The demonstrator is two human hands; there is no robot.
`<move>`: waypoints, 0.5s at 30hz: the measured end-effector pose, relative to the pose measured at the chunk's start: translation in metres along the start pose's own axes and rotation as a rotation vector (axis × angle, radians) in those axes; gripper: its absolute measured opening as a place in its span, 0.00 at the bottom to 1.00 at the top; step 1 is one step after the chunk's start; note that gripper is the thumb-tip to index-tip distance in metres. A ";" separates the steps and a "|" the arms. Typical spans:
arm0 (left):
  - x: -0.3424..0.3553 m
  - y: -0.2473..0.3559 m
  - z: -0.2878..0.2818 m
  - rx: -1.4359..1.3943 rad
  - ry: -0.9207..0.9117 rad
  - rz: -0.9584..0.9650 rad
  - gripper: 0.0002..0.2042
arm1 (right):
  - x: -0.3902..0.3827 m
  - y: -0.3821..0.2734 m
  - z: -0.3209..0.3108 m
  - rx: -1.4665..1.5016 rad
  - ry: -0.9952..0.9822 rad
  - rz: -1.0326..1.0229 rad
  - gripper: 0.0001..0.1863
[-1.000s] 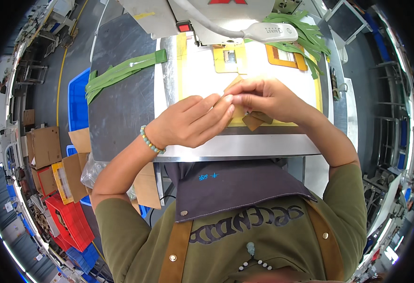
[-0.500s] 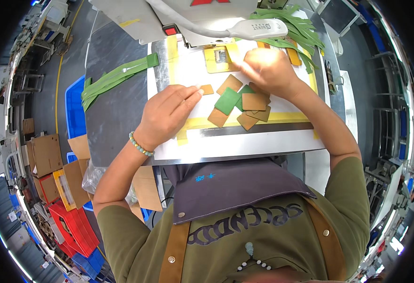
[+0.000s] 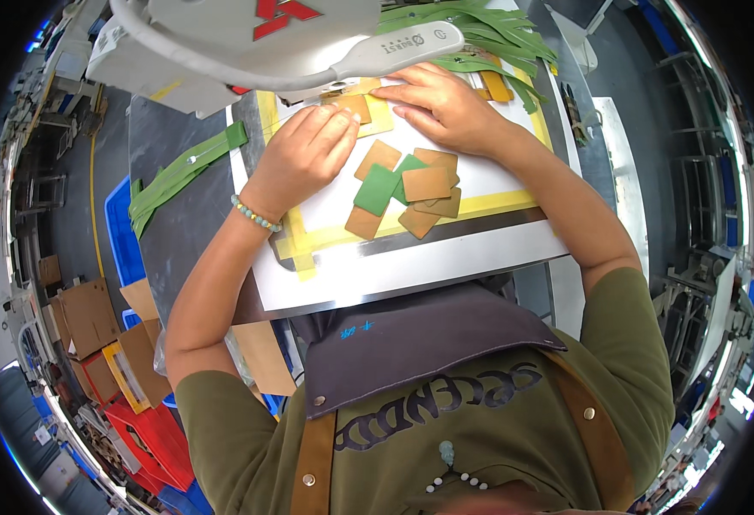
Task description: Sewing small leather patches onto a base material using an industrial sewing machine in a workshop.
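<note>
My left hand (image 3: 304, 153), with a beaded bracelet at the wrist, has its fingers pressed together at the edge of a small tan rectangular patch (image 3: 353, 106). That patch lies over a yellow plate (image 3: 380, 120) at the foot of the white machine. My right hand (image 3: 446, 107) lies with fingers stretched out, their tips at the plate's right side. Nearer to me is a loose pile of tan patches (image 3: 427, 184) and green patches (image 3: 377, 189), some overlapping. The machine's lower parts are partly hidden behind my hands and its housing.
Above the work hangs the white machine (image 3: 214, 51), with a light-grey lamp-like head (image 3: 403, 47) on a curved neck. Green zipper strips (image 3: 184, 176) lie at the left; more green strips (image 3: 489, 34) are heaped at the far right. Yellow tape (image 3: 480, 208) borders the white work surface.
My left hand has moved forward and brought the tan patch onto the yellow plate. My right hand's fingers have uncurled and lie flatter beside the plate. The whole view has shifted slightly.
</note>
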State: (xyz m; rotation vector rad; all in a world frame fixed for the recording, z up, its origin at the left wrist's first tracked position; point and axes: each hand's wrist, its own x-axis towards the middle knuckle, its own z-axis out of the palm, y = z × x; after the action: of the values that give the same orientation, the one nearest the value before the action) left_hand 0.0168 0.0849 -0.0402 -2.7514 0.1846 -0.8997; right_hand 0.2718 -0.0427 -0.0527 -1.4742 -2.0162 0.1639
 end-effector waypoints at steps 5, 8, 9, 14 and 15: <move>-0.003 -0.001 0.001 -0.100 -0.059 -0.121 0.17 | 0.002 -0.002 0.001 -0.041 0.080 -0.107 0.10; -0.002 -0.002 -0.002 -0.168 -0.016 -0.161 0.16 | 0.005 -0.003 0.001 -0.005 0.100 -0.128 0.10; -0.002 -0.002 -0.004 -0.181 0.023 -0.172 0.15 | 0.005 -0.004 0.001 -0.003 0.101 -0.126 0.10; -0.012 0.003 -0.013 -0.162 0.109 -0.364 0.13 | 0.003 -0.014 -0.004 0.000 -0.049 -0.192 0.16; -0.014 0.004 -0.013 -0.195 0.064 -0.479 0.12 | 0.002 -0.017 -0.003 -0.001 -0.062 -0.179 0.16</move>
State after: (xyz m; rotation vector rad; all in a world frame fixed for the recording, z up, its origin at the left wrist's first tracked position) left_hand -0.0024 0.0810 -0.0386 -3.0066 -0.4175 -1.1353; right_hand 0.2597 -0.0475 -0.0415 -1.2960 -2.1863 0.1354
